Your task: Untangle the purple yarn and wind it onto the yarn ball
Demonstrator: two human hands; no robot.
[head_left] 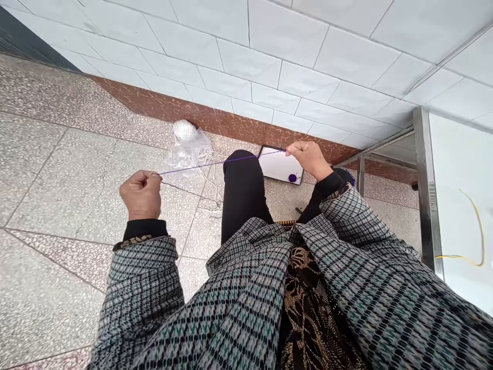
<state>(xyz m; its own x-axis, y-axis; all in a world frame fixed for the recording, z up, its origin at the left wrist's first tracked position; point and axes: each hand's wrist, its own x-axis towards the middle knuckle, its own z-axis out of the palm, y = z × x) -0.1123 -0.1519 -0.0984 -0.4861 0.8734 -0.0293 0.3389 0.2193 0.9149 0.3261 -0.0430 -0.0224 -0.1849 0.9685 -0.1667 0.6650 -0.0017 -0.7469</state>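
Observation:
A thin purple thread (198,166) is stretched taut between my two hands, passing over my knee. My left hand (141,194), at the left above the floor, is closed and pinches one end of it. From the same fingers a dark strand (185,190) droops down toward the floor. My right hand (308,158) pinches the purple thread at the other side, in front of the white tray. On that dark-rimmed white tray (275,167) lies a small purple ball (292,178), near its right corner.
A white yarn ball (184,130) and clear plastic bag (181,154) lie on the floor by the tiled wall (239,67), with loose white strands (208,159) beside them. To the right stands a metal-framed white table (462,169) with a yellow strand (482,241) on it.

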